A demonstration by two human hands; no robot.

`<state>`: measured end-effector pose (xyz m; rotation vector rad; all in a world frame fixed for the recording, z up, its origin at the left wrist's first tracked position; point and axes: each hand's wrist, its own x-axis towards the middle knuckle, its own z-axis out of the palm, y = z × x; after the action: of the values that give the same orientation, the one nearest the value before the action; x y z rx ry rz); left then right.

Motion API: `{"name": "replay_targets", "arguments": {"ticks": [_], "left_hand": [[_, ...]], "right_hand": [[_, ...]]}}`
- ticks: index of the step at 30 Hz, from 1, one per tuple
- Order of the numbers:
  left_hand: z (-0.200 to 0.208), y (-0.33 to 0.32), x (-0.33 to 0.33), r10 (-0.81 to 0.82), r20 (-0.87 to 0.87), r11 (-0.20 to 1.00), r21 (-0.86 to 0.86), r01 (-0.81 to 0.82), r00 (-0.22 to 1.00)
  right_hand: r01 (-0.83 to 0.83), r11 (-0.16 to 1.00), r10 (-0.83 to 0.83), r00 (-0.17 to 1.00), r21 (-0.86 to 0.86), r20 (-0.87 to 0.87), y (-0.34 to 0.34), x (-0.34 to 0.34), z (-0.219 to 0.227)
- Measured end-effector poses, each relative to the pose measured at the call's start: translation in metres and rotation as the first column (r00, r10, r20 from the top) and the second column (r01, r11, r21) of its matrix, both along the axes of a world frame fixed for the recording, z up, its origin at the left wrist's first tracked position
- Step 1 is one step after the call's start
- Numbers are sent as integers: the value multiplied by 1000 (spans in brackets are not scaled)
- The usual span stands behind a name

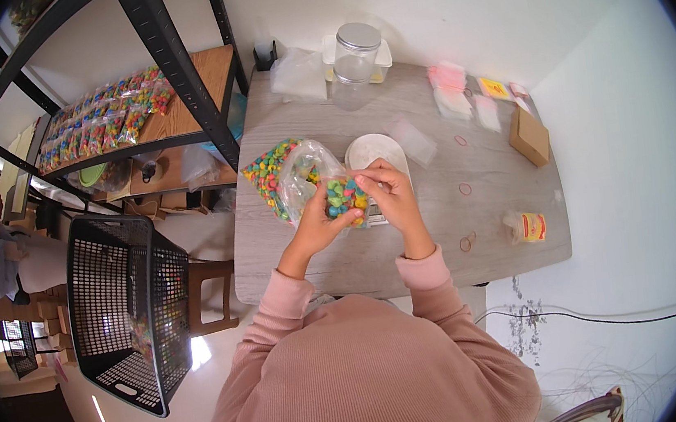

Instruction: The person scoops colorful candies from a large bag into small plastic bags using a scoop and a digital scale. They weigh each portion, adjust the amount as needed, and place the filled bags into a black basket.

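ribbed pink sweater — long sleeves, close-fitting cuffs

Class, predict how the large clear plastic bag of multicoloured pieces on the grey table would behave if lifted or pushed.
The bag would probably sag, since its plastic looks thin and crumpled. Its many small pieces would likely shift. Slumped on the table, it seems unlikely to roll.
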<state>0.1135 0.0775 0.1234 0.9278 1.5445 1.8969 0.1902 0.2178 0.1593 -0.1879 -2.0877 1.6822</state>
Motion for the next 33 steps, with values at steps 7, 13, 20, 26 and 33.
{"name": "replay_targets", "arguments": {"ticks": [7, 13, 20, 26, 33], "left_hand": [[12, -10, -3, -12, -86, 999, -40, 8, 996], [20, -11, -5, -80, 99, 996, -31, 83, 992], [26, -11, -2, -34, -63, 998, -63, 30, 997], [24, -9, -1, -49, 141, 999, 8, 49, 989], [26, -7, 2, -67, 175, 996, -46, 76, 982]], "right_hand": [[21, 998, -23, 999, -52, -35, -10, 5, 14], [148, 986, -156, 981, -73, -113, -17, 2, 18], [167, 984, -170, 984, -66, -50, -20, 7, 20], [213, 973, -219, 973, -89, -67, -23, 15, 17], [124, 981, -139, 986, -151, -91, -17, 17, 9]]}}
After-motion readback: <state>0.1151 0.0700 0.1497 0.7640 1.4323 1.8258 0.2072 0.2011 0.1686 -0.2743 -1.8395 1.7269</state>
